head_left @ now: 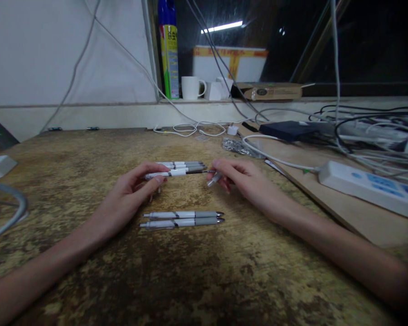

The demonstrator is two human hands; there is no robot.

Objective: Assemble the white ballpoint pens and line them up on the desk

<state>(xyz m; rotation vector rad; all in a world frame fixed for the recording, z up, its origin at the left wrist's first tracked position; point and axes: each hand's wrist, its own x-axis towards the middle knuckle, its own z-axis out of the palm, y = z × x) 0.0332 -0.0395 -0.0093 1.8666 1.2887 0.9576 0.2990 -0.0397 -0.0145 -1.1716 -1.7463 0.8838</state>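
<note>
The left hand [136,183] pinches the white barrel [178,172] of a pen between thumb and fingers, and from its right end a dark refill [194,171] sticks out toward the other hand. The right hand [238,176], fingers bent, grasps the pen's loose grey grip piece [213,179], apart from the barrel. Just beyond the left fingertips lie more white-and-grey pens [180,164], partly covered; nearer the body than both hands, two whole pens [183,222] lie side by side, tips to the right. Beyond the right hand is a crinkled clear bag [241,147], its contents unclear. On the sill far past the hands stands a white mug [190,88], its inside hidden, beside a blue-capped yellow spray can [170,59] labelled 杀虫. To the right of the mug, a flat cardboard box [282,92] bears a dark oval mark too small to read. Behind the mug, a white box [207,65] shows at the window, its orange tape printed with illegible red characters. Right of the right hand, a white power strip [370,185] has blue markings, likewise unreadable.
</note>
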